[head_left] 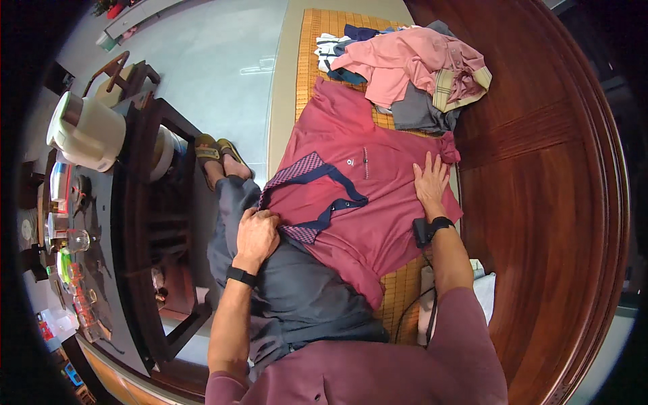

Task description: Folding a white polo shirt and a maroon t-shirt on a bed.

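A dark pink polo shirt point(385, 182) lies spread on a woven bamboo mat, its navy, checked-edged collar point(317, 165) toward my lap. My left hand point(257, 236) is closed on the near edge of that collar, with the fingertips partly hidden. On the shirt's right side my right hand point(432, 181) lies flat, fingers spread over the cloth. Beyond the shirt rises a pile of clothes, with a light pink garment point(405, 64) on top and a grey garment point(420, 111) below it.
A dark wooden backrest point(533, 175) runs along the right. At the left stands a dark table point(125, 270) with a cream kettle point(91, 131) and glassware. The bamboo mat point(398, 297) shows beside my legs, near a white cloth point(482, 297) and a thin cable.
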The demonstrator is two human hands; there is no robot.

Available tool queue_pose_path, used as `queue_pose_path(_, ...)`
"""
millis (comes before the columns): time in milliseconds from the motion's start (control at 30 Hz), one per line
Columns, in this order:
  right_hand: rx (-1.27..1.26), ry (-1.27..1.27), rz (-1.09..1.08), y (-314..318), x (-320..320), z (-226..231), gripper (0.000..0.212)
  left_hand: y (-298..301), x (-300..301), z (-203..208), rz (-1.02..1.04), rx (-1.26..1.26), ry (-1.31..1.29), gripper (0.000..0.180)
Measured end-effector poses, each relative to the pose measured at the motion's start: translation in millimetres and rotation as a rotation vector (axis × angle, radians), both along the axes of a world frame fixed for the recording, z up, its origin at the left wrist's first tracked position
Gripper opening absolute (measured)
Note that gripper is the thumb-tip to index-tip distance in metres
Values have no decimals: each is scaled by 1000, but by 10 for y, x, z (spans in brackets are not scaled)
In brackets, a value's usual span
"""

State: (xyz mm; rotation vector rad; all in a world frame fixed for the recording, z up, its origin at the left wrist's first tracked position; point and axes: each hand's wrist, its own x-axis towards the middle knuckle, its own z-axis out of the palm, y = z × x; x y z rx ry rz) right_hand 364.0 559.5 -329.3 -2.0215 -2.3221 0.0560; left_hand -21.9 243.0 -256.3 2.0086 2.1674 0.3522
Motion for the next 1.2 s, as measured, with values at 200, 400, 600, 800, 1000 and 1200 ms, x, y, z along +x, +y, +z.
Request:
queue_pose_path(200,54,-51,-6,-16,-35,-30,73,45,10,-28,-9,16,36,17)
queue_pose_path(400,82,-38,-8,-33,-41,-48,70,114,41,7,-3,68,34,13)
queue_pose_path(600,89,-40,-10,-50,-54,-24,69,120,41,47,1,5,57,11)
queue_pose_path(800,101,-37,10,-25,-34,-45,69,129,36,31,-28,51,-3,29)
queue_pose_path(1000,138,51,133,-129,-216,191,55,112,132,229,-156,-24,-180,31)
queue_pose_path(1200,-95,609,720,-1394,-806,451,46,33,51,192,-188,-145,-239,29)
